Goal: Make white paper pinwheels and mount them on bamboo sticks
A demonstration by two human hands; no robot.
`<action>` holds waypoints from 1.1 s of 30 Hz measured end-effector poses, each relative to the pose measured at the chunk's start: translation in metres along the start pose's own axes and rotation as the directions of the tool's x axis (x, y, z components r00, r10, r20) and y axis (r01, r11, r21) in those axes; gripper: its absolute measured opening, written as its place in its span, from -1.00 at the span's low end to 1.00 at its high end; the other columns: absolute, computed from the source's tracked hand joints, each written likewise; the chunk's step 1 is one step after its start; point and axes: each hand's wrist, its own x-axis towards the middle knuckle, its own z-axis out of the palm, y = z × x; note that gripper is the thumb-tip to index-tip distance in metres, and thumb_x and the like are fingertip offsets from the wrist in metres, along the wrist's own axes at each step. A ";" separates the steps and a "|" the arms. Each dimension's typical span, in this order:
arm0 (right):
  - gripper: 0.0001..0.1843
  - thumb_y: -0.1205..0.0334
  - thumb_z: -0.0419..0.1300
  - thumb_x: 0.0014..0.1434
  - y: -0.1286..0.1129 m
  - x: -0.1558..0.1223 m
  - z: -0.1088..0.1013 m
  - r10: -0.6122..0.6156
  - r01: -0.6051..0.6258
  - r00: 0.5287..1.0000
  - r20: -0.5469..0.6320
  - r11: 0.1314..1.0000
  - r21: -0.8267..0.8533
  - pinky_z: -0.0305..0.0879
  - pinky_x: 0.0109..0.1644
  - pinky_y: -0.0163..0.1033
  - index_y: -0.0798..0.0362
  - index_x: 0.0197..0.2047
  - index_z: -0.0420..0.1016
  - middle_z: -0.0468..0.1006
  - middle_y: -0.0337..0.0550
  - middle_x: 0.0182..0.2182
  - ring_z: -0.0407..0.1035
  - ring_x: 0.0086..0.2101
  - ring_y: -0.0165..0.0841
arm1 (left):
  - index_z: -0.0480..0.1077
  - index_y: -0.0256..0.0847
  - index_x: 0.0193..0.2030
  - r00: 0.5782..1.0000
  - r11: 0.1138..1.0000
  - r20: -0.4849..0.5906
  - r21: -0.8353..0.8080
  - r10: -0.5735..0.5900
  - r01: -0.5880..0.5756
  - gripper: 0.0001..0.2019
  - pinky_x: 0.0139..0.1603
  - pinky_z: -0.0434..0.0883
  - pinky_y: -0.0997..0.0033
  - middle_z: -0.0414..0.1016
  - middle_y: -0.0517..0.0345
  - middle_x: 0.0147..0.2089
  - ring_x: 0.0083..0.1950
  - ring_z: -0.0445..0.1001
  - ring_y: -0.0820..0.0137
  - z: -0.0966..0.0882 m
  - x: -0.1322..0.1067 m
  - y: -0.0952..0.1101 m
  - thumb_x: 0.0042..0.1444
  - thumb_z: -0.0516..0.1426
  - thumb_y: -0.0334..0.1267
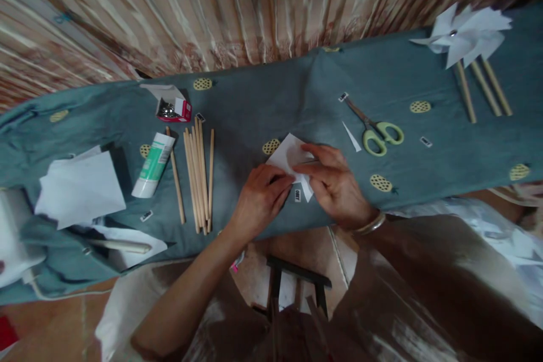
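Observation:
A white sheet of paper [287,150] with cut flaps lies between my hands over the table's front half. My left hand [263,195] pinches its lower left side, thumb and fingers together. From the right, my right hand [335,184] has its fingers on the paper's right part, thumb and index closed near a flap; a bracelet circles that wrist. A narrow white flap hangs below the fingers. Right of the hands lie green-handled scissors [375,129] with their blades partly apart, and a thin paper scrap [351,137].
Several wooden sticks [198,175] and a glue stick [153,165] lie left, below an opened box of metal pins [173,110]. White paper sheets [82,186] are stacked farther left, near a white device with a cord [14,237]. Finished paper pinwheels [470,34] rest at the far right.

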 end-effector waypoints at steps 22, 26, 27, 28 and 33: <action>-0.70 0.23 0.12 0.24 0.008 0.021 -0.019 0.195 -0.185 0.978 -0.067 0.973 0.135 0.49 -0.01 -0.04 0.08 -0.03 0.59 0.66 -0.02 -0.11 0.56 -0.15 -0.19 | 0.48 -0.25 -0.06 0.999 0.999 -0.029 0.023 0.044 -0.043 -0.83 -0.05 0.47 0.24 0.53 -0.01 -0.09 -0.09 0.48 0.30 -0.012 -0.002 -0.007 0.27 0.11 -0.43; -0.71 0.22 0.12 0.24 0.006 0.018 -0.021 0.221 -0.213 0.974 -0.056 0.969 0.125 0.49 -0.07 -0.05 0.06 -0.06 0.60 0.67 -0.04 -0.17 0.56 -0.20 -0.19 | 0.48 -0.23 -0.04 0.999 0.998 -0.032 0.048 0.031 -0.029 -0.80 -0.03 0.46 0.21 0.53 0.00 -0.07 -0.06 0.48 0.29 -0.020 -0.004 -0.012 0.26 0.10 -0.45; -0.71 0.22 0.11 0.24 0.005 0.017 -0.021 0.224 -0.216 0.973 -0.053 0.969 0.122 0.49 -0.07 -0.06 0.06 -0.06 0.60 0.67 -0.05 -0.17 0.56 -0.20 -0.19 | 0.48 -0.23 -0.03 0.999 0.998 -0.035 0.050 0.026 -0.025 -0.79 -0.04 0.46 0.22 0.53 0.00 -0.06 -0.06 0.47 0.29 -0.021 -0.005 -0.012 0.26 0.09 -0.46; -0.71 0.22 0.11 0.24 0.004 0.016 -0.022 0.226 -0.219 0.973 -0.052 0.969 0.116 0.49 -0.06 -0.06 0.05 -0.06 0.60 0.67 -0.05 -0.16 0.57 -0.19 -0.19 | 0.47 -0.22 -0.01 0.999 0.998 -0.041 0.053 0.021 -0.019 -0.79 -0.04 0.46 0.22 0.53 0.01 -0.06 -0.06 0.47 0.29 -0.021 -0.005 -0.012 0.27 0.09 -0.45; -0.71 0.19 0.12 0.24 0.001 0.014 -0.024 0.253 -0.249 0.966 -0.049 0.966 0.072 0.49 -0.03 -0.05 0.03 -0.07 0.61 0.68 -0.06 -0.13 0.57 -0.18 -0.17 | 0.46 -0.23 -0.02 0.996 0.989 -0.059 0.136 0.061 -0.052 -0.82 -0.07 0.41 0.21 0.53 0.01 -0.08 -0.05 0.44 0.25 -0.018 -0.005 0.002 0.29 0.14 -0.26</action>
